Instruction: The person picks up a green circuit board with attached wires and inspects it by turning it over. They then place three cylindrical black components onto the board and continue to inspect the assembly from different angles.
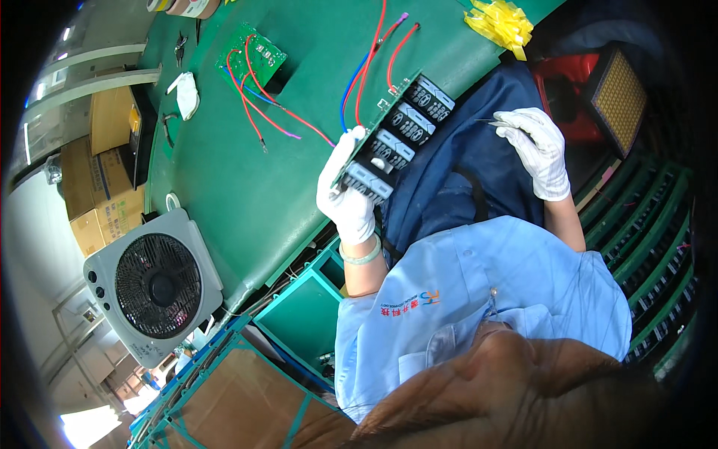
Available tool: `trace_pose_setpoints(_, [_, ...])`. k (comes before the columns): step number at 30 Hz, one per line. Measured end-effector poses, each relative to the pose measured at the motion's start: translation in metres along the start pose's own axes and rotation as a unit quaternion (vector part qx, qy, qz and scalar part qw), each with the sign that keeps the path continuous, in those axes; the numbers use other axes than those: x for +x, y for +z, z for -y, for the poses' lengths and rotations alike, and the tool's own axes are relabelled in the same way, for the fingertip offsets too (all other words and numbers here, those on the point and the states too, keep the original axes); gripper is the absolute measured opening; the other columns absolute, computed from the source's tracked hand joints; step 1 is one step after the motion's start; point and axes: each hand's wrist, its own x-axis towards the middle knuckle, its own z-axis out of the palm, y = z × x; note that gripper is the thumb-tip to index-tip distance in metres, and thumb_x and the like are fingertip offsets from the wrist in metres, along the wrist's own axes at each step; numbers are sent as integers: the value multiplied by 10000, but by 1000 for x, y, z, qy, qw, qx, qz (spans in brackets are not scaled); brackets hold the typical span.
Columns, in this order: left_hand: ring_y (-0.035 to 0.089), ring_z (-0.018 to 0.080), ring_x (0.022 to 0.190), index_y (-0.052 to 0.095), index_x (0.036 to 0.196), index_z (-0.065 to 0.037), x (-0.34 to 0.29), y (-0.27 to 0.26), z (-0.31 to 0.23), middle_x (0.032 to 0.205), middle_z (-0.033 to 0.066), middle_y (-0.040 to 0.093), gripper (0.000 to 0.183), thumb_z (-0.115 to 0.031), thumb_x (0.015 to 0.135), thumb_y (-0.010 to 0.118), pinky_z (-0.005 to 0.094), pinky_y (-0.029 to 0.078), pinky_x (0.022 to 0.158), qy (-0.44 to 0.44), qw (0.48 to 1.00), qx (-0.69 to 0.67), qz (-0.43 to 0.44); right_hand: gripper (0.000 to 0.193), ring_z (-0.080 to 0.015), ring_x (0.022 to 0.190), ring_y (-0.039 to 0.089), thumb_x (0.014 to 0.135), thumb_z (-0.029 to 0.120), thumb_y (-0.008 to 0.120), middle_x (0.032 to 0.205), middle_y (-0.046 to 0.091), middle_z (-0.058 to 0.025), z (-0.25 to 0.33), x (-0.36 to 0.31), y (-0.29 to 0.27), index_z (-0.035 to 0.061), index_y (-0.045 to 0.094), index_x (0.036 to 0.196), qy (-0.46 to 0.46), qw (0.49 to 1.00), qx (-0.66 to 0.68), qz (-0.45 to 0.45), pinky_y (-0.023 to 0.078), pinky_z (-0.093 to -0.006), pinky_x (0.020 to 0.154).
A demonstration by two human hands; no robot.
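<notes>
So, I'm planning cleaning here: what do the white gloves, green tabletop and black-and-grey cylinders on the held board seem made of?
White fitted gloves: probably knitted fabric, matte, from their soft wrinkles.
Flat green tabletop: smooth satin covering, perhaps rubber or vinyl, from its even sheen.
Black-and-grey cylinders: probably smooth plastic sleeves, from the printed wrap; core hidden.

I see the left hand [348, 183] and right hand [535, 150] gloved in white, the cylinders [406, 122] black with pale grey bands. Red and blue wires [365, 73] show against the green worktop [224, 168]; the bundle of strips [499, 26] is bright yellow, the shirt [497, 258] light blue, the fan [158, 286] grey with a black grille.
</notes>
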Motion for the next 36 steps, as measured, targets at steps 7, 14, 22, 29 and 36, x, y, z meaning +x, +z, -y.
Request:
trace_pose_setpoints(7, [669, 262, 1052, 572, 1283, 68, -8, 6, 9, 1273, 232, 630, 372, -70, 944, 637, 334, 601, 850, -33, 999, 34, -23, 191, -207, 821, 679, 874, 38, 692, 941, 723, -110, -8, -13, 9, 7, 711, 1061, 34, 998, 51, 14, 537, -307, 748])
trace_pose_setpoints(14, [620, 221, 945, 565, 1264, -47, 5, -66, 15, 1113, 91, 609, 305, -242, 1039, 497, 350, 548, 781, 65, 947, 71, -306, 214, -131, 757, 660, 973, 86, 624, 963, 722, -107, 6, 13, 34, -3, 619, 1167, 174, 955, 215, 108, 527, -256, 688])
trace_pose_setpoints(22, [646, 274, 913, 645, 986, 11, -3, -153, -24, 975, 124, 675, 153, -33, 841, 666, 369, 531, 813, 228, 837, 241, -435, 301, -265, 710, 627, 871, 174, 707, 789, 631, -85, 71, 120, 115, 157, 708, 1171, -181, 980, 6, 88, 516, -355, 636])
trace_pose_setpoints(29, [634, 259, 829, 634, 966, 21, -5, -161, -40, 923, 126, 664, 101, -43, 890, 619, 359, 533, 748, 203, 828, 169, -495, 390, -347, 1115, 596, 971, 279, 552, 1191, 590, -147, 129, 223, 238, 199, 574, 1352, -276, 947, -86, 138, 508, -486, 945])
trace_pose_setpoints(36, [593, 239, 944, 570, 1122, 58, -31, -201, -11, 1078, 149, 634, 180, -11, 957, 553, 358, 515, 825, 128, 790, 455, -390, 378, -373, 1236, 555, 933, 240, 550, 1513, 434, -141, 122, 264, 284, 178, 670, 1286, -161, 923, -230, 262, 437, -544, 1046])
